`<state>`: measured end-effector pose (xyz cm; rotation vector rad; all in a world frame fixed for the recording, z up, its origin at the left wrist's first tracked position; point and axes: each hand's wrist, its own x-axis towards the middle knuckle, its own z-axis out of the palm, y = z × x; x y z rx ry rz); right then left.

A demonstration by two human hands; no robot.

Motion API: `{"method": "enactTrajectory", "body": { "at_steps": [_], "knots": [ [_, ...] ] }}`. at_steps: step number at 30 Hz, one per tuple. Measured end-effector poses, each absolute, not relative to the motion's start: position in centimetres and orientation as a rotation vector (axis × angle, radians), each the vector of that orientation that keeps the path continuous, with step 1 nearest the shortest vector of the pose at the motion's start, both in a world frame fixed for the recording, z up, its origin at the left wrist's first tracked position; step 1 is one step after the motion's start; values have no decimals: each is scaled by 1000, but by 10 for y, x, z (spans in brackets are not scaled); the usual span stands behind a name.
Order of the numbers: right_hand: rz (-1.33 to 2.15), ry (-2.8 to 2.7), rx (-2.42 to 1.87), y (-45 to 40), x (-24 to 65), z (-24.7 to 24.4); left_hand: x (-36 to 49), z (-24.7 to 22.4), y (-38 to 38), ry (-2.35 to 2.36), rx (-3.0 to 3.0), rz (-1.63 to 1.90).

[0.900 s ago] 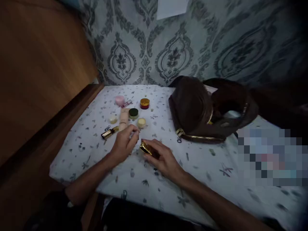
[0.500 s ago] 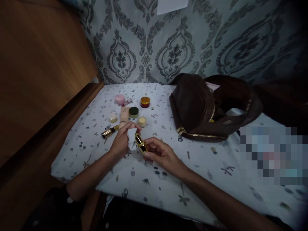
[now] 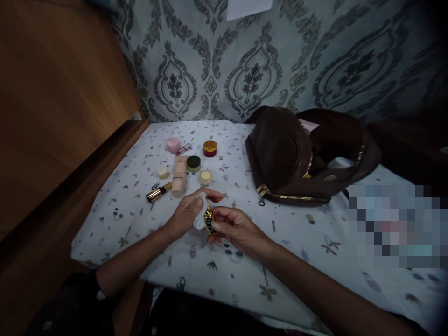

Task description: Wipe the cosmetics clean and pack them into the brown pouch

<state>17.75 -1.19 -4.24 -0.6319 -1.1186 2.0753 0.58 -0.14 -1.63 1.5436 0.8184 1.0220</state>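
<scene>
My right hand (image 3: 236, 228) is closed around a small gold-and-black cosmetic tube (image 3: 210, 224), held upright and slightly tilted. My left hand (image 3: 185, 212) pinches a crumpled white tissue (image 3: 200, 217), which presses against the tube's upper left side. Just beyond my left hand lies a beige squeeze tube (image 3: 179, 175). To its left rests another gold-and-black tube (image 3: 159, 192), on its side. A small jar with a pale yellow lid (image 3: 206, 176) stands just past my fingers.
Farther back are a dark-green-lidded jar (image 3: 193, 163), an amber-lidded jar (image 3: 210, 148), a pink container (image 3: 172, 144), a slim pink tube (image 3: 183, 149) and a small white jar (image 3: 163, 172). An open brown bag (image 3: 280, 154) stands right. A wooden panel (image 3: 63, 93) borders the left.
Both hands have shifted slightly toward me and to the right. The held tube has turned more upright, and my left fingers now extend past it, uncovering the beige squeeze tube.
</scene>
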Motion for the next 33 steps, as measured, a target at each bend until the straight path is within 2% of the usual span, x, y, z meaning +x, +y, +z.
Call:
{"method": "enactTrajectory", "body": {
  "at_steps": [6, 11, 20, 27, 33],
  "knots": [
    [2015, -1088, -690, -10, 178, -46, 8, -14, -3, 825, 1464, 915],
    [1839, -1122, -771, -9, 178, -47, 15, -15, -6, 919, 1690, 919],
    [1435, -1650, -861, -9, 186, -37, 18, -17, -7, 950, 1957, 922],
    [1455, -1561, -914, -9, 187, -33, 16, -18, -7, 1018, 1961, 933],
    [1219, -1568, -978, -16, 192, -28, 6, -17, -3, 1201, 2128, 863]
  ]
}}
